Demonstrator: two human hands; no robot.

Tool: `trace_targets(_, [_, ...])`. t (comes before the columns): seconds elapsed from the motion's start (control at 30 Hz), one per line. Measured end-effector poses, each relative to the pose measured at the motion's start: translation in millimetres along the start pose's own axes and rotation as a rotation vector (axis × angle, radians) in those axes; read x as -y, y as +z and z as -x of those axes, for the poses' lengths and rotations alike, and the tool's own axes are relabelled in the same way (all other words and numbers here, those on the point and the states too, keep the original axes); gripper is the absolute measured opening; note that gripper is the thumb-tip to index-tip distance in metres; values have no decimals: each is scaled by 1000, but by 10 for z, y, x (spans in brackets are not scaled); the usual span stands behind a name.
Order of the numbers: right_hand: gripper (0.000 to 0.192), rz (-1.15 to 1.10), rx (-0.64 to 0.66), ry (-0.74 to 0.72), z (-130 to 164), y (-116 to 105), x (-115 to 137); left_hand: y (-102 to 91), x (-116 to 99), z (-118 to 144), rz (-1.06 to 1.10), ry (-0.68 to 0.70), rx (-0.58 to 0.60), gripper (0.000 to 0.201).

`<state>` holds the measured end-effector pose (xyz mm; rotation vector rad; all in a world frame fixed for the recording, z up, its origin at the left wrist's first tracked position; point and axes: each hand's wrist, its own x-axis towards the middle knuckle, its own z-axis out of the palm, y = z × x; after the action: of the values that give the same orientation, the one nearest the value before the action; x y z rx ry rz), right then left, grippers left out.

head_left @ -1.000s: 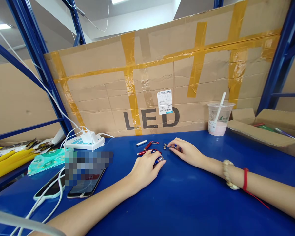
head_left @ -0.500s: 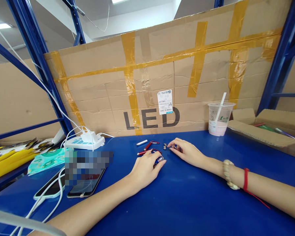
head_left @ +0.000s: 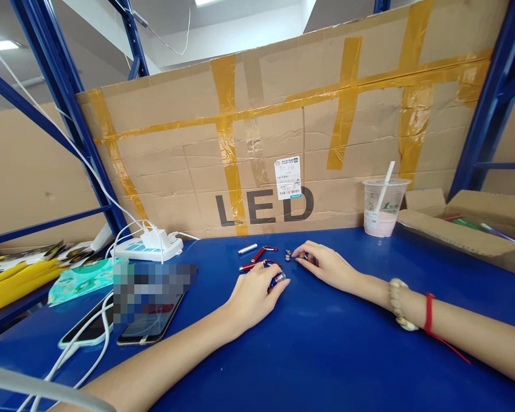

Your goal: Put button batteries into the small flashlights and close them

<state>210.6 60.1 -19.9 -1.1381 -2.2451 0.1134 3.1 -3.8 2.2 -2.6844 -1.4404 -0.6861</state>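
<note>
Taped cardboard [head_left: 278,134] lines the far edge of a blue table [head_left: 326,355], wide open between the forearms [head_left: 189,346]. An open carton [head_left: 459,236] holds slender colored items [head_left: 466,222]; a cup [head_left: 371,197], pink drink [head_left: 384,224]. The left hand [head_left: 252,296] pinches a blue tube [head_left: 277,279]; whether the grip of the right hand [head_left: 328,266], beside small silvery discs [head_left: 287,257], holds anything is unclear.

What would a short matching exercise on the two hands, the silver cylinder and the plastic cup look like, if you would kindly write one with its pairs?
1. Left hand
2. Right hand
3. Silver cylinder
4. Plastic cup

A. Has a white straw in it
B. Lies left of the rear red piece
C. Holds a blue piece
D. Nearest the small silvery pieces

Pairs: 1-C, 2-D, 3-B, 4-A
</note>
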Motion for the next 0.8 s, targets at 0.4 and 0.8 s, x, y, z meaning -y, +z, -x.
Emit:
trace_targets(0.4, [20,-7,11,-27,-6,12,-27,-20,-9,7,5,-3,5,24])
trace_targets(0.8, [20,-3,21,-21,-3,12,-17,-11,-8,6,12,-1,2,25])
